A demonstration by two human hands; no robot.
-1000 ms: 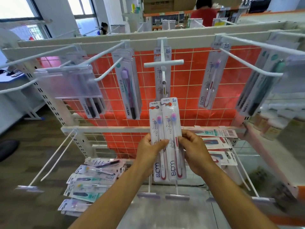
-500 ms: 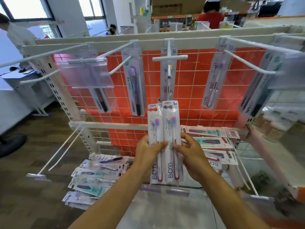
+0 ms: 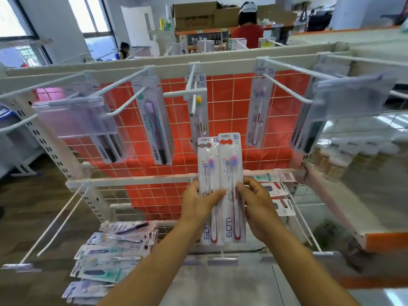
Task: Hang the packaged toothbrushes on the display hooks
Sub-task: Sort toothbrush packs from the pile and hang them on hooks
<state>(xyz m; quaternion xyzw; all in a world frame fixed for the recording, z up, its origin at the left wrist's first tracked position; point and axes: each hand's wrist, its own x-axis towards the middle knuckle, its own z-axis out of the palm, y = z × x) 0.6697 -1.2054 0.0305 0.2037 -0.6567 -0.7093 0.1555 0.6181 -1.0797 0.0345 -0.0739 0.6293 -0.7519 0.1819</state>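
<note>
Two white packaged toothbrushes with red handles stand upright side by side in front of me. My left hand (image 3: 197,204) grips the left pack (image 3: 206,168), its thumb reaching across onto the right one. My right hand (image 3: 257,203) holds the right pack (image 3: 230,171) by its right edge. They are below the centre display hook (image 3: 191,93), which carries one pack at its back. The hook to the right (image 3: 287,89) also holds a similar pack (image 3: 257,111). Further packs hang on the hooks to the left (image 3: 154,120).
A pile of loose toothbrush packs (image 3: 112,248) lies on the low shelf at the left; more packs (image 3: 278,188) lie at the right behind my right hand. Bare lower hooks (image 3: 55,224) stick out at the left. A shelf with bottles (image 3: 344,160) stands right. People stand beyond the rack.
My view has tilted and shifted a little; the two packs stay held upright in both hands, slightly higher against the rack than before.
</note>
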